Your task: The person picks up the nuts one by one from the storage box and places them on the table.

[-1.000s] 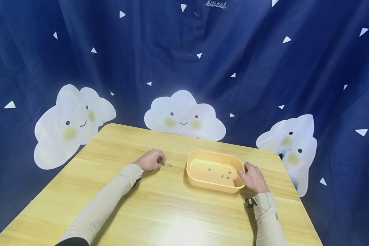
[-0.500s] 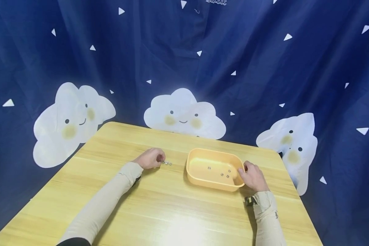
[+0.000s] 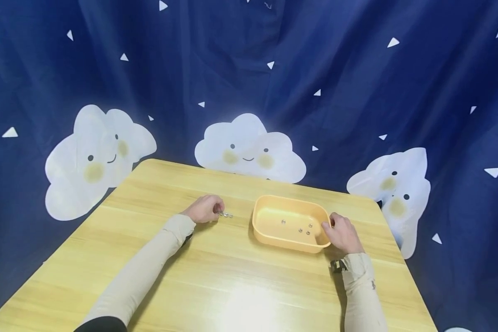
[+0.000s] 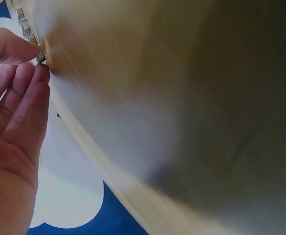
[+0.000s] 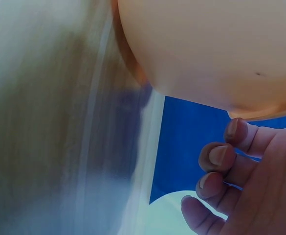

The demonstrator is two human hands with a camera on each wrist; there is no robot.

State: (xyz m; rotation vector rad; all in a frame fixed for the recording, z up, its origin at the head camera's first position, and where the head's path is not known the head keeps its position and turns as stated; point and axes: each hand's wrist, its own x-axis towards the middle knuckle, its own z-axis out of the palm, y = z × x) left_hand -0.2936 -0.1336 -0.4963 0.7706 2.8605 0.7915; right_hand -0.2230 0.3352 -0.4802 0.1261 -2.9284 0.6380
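My left hand (image 3: 205, 209) is at the left end of a short row of small silver metal nuts (image 3: 226, 215) on the table. In the left wrist view, its thumb and fingertips pinch one nut (image 4: 41, 57), with several more lined up beyond it. To the right stands a yellow-orange plastic tray (image 3: 290, 243) holding several loose nuts (image 3: 300, 230) on its floor. My right hand (image 3: 344, 233) grips the tray's right end, thumb over the rim and fingers outside. The right wrist view shows those curled fingers (image 5: 218, 155) beside the tray's outer wall (image 5: 206, 63).
A wood-grain table (image 3: 199, 276) with rounded corners bears everything. Behind it hangs a dark blue curtain (image 3: 232, 55) printed with white clouds and triangles. A gap of bare tabletop lies between the nut row and the tray.
The head view has tilted down a little, so everything sits higher in the picture. Both hands and the tray have hardly moved; slightly more of the nut row shows beside the left fingertips.
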